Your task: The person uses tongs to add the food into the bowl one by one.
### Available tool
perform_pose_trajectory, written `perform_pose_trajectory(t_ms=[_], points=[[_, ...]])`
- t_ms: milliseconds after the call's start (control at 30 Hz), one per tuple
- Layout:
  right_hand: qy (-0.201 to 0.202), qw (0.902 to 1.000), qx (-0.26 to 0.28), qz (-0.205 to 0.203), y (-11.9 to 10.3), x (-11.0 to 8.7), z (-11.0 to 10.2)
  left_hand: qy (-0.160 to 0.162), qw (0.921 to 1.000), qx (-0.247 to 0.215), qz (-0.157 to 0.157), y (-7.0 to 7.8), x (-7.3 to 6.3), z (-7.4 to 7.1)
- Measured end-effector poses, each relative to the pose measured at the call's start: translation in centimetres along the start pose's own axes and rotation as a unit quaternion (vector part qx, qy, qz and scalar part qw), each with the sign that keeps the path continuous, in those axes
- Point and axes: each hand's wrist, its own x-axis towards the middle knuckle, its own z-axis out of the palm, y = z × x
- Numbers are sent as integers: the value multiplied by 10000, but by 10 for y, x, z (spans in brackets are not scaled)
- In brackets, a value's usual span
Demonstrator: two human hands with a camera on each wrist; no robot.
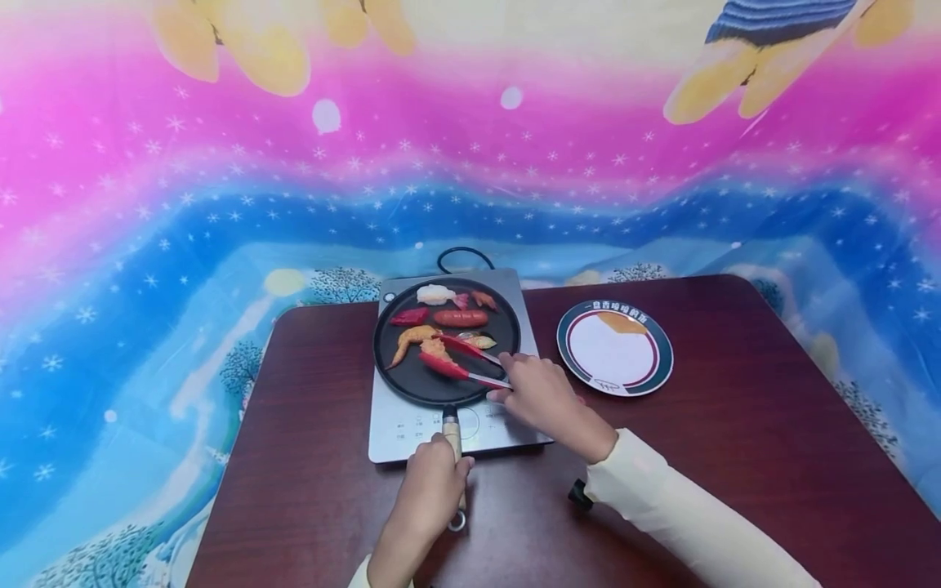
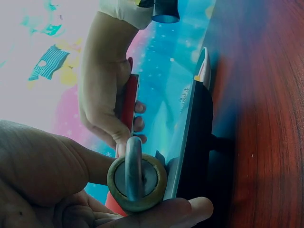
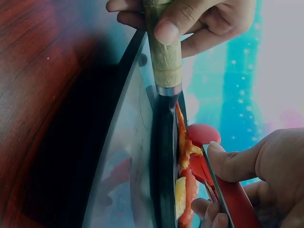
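Note:
My left hand grips the wooden handle of a round black frying pan. In my right hand are metal tongs with red tips, reaching over the pan from the right. Between the tips lies a golden fried piece; whether both tips press on it, I cannot tell. Beside it is a curved orange-brown piece, like a chicken wing. A red sausage, a dark red piece, a white piece and a yellowish piece also lie in the pan.
Beneath the pan is a silver induction cooker, with a black cable behind it. To the right, a green-rimmed white plate stands on the dark wooden table. A printed cloth hangs behind.

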Motion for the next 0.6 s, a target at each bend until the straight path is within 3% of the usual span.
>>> perform_pose_trajectory(t_ms=[300, 600], points=[[-223, 9997, 28, -1, -11, 4, 6, -100, 9999, 49, -92, 1, 1, 1], [-353, 9993, 92, -95, -17, 4, 8, -6, 9999, 82, -118, 0, 2, 1]])
